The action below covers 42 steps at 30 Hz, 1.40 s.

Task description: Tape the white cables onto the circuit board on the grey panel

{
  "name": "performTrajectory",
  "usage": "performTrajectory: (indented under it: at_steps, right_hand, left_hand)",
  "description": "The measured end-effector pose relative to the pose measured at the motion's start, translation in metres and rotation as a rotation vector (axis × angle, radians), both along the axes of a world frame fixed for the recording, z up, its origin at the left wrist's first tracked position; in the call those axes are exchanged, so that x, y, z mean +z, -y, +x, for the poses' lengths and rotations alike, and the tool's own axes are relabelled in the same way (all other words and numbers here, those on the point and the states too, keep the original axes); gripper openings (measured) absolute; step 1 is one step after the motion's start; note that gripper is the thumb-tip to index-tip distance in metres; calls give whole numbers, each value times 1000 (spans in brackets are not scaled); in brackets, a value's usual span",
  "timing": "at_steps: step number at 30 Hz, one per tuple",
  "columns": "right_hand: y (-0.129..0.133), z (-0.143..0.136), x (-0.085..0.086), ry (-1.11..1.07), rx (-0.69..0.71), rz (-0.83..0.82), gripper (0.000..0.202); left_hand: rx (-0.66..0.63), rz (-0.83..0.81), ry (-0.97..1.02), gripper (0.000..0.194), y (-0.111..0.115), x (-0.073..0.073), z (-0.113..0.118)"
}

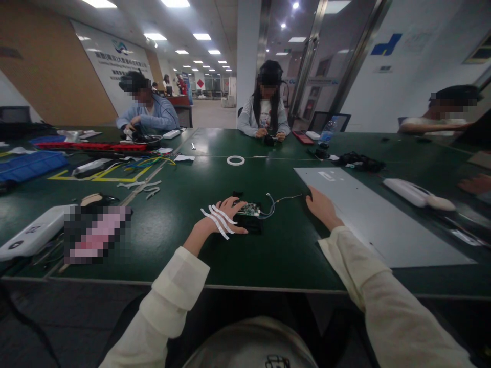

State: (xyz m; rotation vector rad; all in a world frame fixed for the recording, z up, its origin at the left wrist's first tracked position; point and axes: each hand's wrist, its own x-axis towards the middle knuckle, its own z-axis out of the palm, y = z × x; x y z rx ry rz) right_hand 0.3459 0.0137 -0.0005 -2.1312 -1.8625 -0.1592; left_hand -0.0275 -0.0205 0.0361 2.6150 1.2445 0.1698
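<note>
My left hand (226, 214) lies with its fingers spread at the left end of a small green circuit board (251, 209), and white strips of tape cross its back. Black pieces (253, 226) sit under and beside the board on the green table. From the board's right end, thin wires (273, 204) curve out towards my right hand (321, 206). That hand has its thumb and fingertips together at the wire's far end, by the edge of a grey sheet (368, 220). What is between its fingertips is too small to make out.
A white tape ring (236, 160) lies ahead. To the left are white tape strips (148, 189), a white device (36, 232), and a blue tray (34, 164). Another white device (406, 191) lies right. Three people sit around the table.
</note>
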Motion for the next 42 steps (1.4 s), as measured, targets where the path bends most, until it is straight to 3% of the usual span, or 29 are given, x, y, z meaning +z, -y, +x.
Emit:
performTrajectory:
  at_steps: [12, 17, 24, 29, 37, 42]
  right_hand:
    - [-8, 9, -10, 3, 75, 43, 42]
    - [-9, 10, -10, -41, 60, 44, 44]
    - [-2, 2, -6, -80, 108, 29, 47]
    - [15, -19, 6, -145, 226, -33, 48]
    - [49, -61, 14, -231, 519, -57, 49]
    - [80, -84, 20, -296, 737, -109, 52]
  left_hand:
    - [-95, -32, 106, 84, -1, 3, -6]
    - [-107, 11, 207, 85, -3, 1, -6]
    - [-93, 139, 324, 86, -4, 13, -6]
    - [-41, 229, 374, 88, -1, 29, -7]
    - [-70, 347, 431, 85, 2, 75, 1]
    - [-121, 363, 405, 89, -8, 77, 14]
